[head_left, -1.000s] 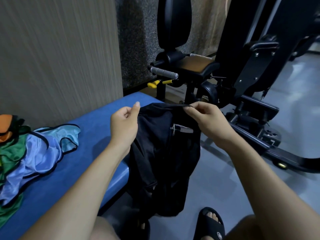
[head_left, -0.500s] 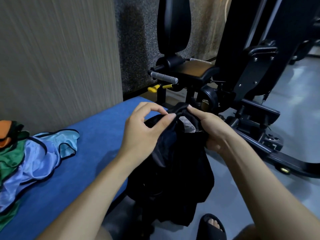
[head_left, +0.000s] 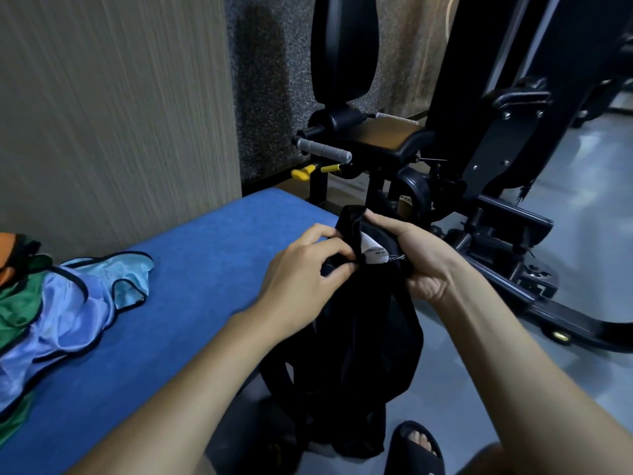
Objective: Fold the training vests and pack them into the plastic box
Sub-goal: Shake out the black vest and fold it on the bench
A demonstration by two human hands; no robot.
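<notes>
A black training vest (head_left: 356, 341) hangs bunched in front of me, off the right edge of the blue bench (head_left: 191, 269). My left hand (head_left: 301, 272) pinches its upper edge with thumb and fingers. My right hand (head_left: 416, 258) grips the cloth just to the right, with a white label (head_left: 373, 250) showing between the two hands. A heap of vests lies at the left end of the bench: light blue (head_left: 68, 303), green (head_left: 17, 303) and orange (head_left: 5, 255). No plastic box is in view.
A wood-grain wall panel (head_left: 113, 108) backs the bench. A black gym machine (head_left: 462, 173) with a padded seat, grey handle and yellow knobs stands close behind the vest. Grey floor stretches to the right. A foot in a black slipper (head_left: 416, 447) is below.
The two hands came together from a spread hold on the vest's top edge. The vest went from stretched out to bunched, and the white label turned up between the hands.
</notes>
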